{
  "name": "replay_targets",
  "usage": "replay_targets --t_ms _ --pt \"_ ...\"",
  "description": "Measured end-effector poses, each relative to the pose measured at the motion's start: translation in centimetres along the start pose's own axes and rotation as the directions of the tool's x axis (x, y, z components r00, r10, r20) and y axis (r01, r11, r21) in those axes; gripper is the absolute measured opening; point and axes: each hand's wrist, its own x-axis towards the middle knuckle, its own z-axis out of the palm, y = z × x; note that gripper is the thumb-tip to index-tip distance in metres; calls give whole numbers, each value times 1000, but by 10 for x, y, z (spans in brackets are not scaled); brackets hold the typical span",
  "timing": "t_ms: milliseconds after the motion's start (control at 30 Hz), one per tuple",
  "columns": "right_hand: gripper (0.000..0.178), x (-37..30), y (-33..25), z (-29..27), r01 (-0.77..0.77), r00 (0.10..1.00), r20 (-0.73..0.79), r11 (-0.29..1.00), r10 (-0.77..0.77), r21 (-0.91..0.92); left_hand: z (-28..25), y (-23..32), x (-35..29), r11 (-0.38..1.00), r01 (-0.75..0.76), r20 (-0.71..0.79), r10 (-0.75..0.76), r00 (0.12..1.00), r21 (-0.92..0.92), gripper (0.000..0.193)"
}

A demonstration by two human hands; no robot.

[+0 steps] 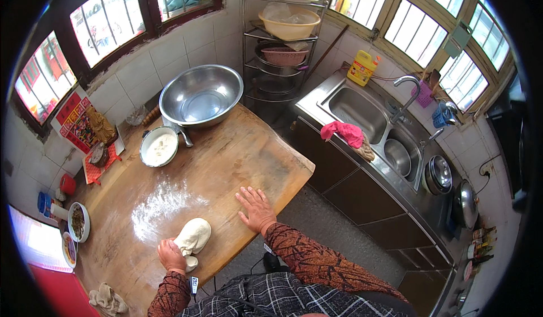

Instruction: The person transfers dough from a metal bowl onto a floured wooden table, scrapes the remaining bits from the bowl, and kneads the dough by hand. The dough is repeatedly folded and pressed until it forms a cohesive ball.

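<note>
A pale lump of dough lies near the front edge of the wooden table. My left hand is closed on the dough's near left side, and a small bulge of it sticks out beside my fingers. To the right, my right hand rests flat on the wood with its fingers spread, holding nothing. White flour is scattered on the tabletop just beyond the dough. Farther back stands an enamel bowl with flour in it, and behind it a large steel basin.
Along the table's left side are a bowl of dark food, a red stand with a figurine and a crumpled cloth. To the right runs a counter with a steel sink and pink cloth. A rack fills the corner.
</note>
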Motion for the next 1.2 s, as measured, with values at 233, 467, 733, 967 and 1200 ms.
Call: replay_targets --t_ms 233,467,733,967,1200 --pt "67 -2 0 0 -3 999 -32 999 5 53 -8 -8 13 998 -64 160 59 985 28 37" --pt "66 -2 2 -2 6 1000 -23 997 -4 73 -24 20 -20 965 -261 239 244 940 40 64" --pt "68 -2 -1 -7 -10 1000 4 998 10 66 -3 27 -33 948 -274 168 247 954 163 84" --pt "67 2 -2 -8 7 1000 9 1000 -7 8 -4 31 15 989 -140 105 134 985 55 39" --pt "72 4 -3 -2 8 1000 4 1000 -8 27 0 27 45 981 -108 112 90 990 159 40"
